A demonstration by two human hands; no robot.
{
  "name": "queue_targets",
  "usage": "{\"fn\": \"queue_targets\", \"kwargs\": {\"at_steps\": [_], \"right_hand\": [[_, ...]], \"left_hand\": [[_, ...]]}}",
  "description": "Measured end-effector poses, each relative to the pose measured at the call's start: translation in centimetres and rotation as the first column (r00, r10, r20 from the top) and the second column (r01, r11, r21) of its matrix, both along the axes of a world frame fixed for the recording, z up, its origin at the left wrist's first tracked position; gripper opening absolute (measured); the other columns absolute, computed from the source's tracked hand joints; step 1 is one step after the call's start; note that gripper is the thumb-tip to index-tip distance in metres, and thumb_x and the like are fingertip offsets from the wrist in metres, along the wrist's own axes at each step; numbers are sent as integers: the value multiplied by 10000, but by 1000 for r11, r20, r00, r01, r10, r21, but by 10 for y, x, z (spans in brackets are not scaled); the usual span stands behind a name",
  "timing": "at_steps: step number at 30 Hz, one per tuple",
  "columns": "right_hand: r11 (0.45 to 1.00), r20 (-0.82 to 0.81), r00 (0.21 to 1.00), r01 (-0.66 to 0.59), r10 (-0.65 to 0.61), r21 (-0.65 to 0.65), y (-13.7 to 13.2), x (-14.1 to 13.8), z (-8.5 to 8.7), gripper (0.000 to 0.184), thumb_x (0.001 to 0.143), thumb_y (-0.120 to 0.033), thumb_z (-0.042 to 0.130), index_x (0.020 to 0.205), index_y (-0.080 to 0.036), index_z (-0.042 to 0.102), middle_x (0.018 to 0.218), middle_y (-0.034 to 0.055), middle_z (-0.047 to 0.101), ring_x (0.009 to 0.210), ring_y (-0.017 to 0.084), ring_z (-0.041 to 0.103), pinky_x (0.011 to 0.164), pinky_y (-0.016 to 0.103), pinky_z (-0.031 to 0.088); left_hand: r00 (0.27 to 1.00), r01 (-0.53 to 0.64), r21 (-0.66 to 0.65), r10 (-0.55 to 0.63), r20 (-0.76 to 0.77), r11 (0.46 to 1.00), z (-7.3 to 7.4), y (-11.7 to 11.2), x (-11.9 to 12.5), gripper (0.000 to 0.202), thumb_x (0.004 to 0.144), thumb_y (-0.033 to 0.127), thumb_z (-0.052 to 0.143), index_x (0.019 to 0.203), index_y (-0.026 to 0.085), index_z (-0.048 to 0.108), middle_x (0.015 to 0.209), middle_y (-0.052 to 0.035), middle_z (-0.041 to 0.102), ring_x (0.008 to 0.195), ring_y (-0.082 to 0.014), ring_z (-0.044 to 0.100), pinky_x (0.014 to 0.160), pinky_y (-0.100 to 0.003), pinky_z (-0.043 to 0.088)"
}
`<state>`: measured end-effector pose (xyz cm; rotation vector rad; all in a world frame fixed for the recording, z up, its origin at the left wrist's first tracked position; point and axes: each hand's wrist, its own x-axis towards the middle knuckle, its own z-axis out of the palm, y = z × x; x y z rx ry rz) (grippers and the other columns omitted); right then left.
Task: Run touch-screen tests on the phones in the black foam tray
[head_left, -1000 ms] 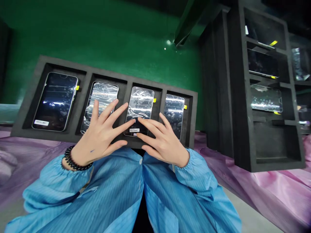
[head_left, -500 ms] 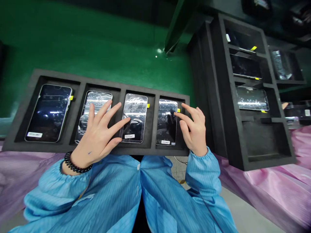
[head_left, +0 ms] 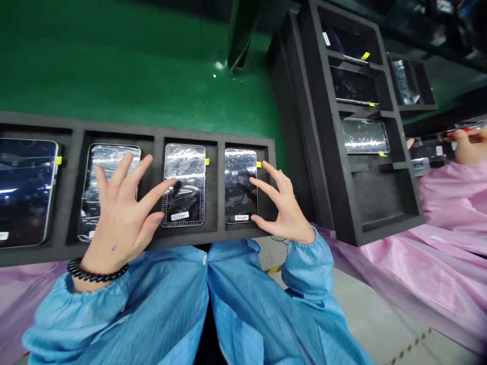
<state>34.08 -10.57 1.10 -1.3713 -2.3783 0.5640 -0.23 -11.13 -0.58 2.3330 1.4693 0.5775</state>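
A black foam tray (head_left: 159,133) lies across in front of me, with a smartphone in each compartment. My left hand (head_left: 124,208) spreads its fingers over the second phone (head_left: 113,152), covering part of it. Its index fingertip reaches the left edge of the third phone (head_left: 186,195), which has a white label and a yellow tab. At the right end, my right hand (head_left: 281,205) is open beside the fourth phone (head_left: 240,187). Its thumb and index tips are at that phone's right edge; whether they press on it I cannot tell. The far-left phone (head_left: 25,192) is cut off by the frame.
To the right stands a stack of black foam trays (head_left: 352,203), the top one holding several phones. Behind it is a smaller tray (head_left: 422,83). A green table surface (head_left: 152,76) stretches behind. A co-worker's hand (head_left: 467,144) and pink sleeve show at far right.
The view has shifted right, so the tray appears further left. My right thumb has stretched away from the index finger to the fourth phone's lower right edge. The left hand keeps its spread.
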Motion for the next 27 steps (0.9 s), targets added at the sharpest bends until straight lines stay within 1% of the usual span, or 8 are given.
{"fn": "queue_targets", "kwargs": {"at_steps": [2,5,8,10,13,15,19,27], "right_hand": [[998,20,1000,-7,8,-57,-2,4,0,743,856,-403,692,1524,-275,395,1696,149,217,1559,384,239,1208,701,237],[997,-57,996,68,-70,-26,-2,8,3,736,877,-454,695,1525,-297,385,1680,136,265,1538,370,298,1207,655,299],[979,-135,973,198,-189,53,4,7,6,538,961,-422,600,1464,-278,479,1615,123,397,1464,325,429,1191,569,379],[966,-97,970,233,-222,115,11,3,8,362,1015,-358,504,1351,-256,595,1569,115,465,1432,301,468,1206,555,361],[964,15,981,189,-195,185,26,-7,6,312,1042,-320,433,1214,-248,682,1550,98,498,1429,292,468,1237,582,295],[967,74,984,146,-164,211,37,-14,4,316,1043,-324,431,1202,-245,692,1557,97,493,1431,292,460,1241,594,281],[967,148,982,81,-120,241,53,-27,3,320,1047,-333,426,1184,-246,702,1560,102,492,1414,287,468,1233,603,288],[977,236,971,-3,-48,212,68,-42,5,332,1047,-342,439,1274,-257,666,1628,108,404,1436,296,437,1245,635,238]], "left_hand": [[1000,-2,-2,2,15,1000,-1,1,0,522,1037,441,294,1549,536,248,1723,127,39,1583,-389,80,1256,-706,-55],[999,6,12,-6,32,1000,2,0,-1,517,1038,441,277,1549,525,267,1722,119,63,1581,-387,88,1256,-703,-49],[999,36,17,-36,14,999,12,-1,-2,525,1045,412,285,1561,508,250,1725,97,63,1587,-381,68,1256,-703,-40],[998,54,6,-54,-22,999,23,3,-2,542,1045,387,321,1566,508,231,1728,81,51,1589,-386,56,1251,-712,-27],[990,108,28,-105,-95,994,37,21,0,548,1045,367,358,1571,468,244,1733,19,51,1587,-407,68,1231,-741,-2],[971,174,50,-163,-175,983,41,38,4,499,1052,364,355,1551,356,340,1728,-66,80,1582,-416,89,1222,-750,10],[921,268,15,-252,-297,963,34,74,15,470,1067,403,311,1441,190,498,1690,-177,192,1576,-405,142,1222,-742,79],[943,285,60,-269,-195,957,8,98,23,473,1046,470,324,1393,260,567,1670,-105,294,1570,-372,206,1248,-707,59]]}}
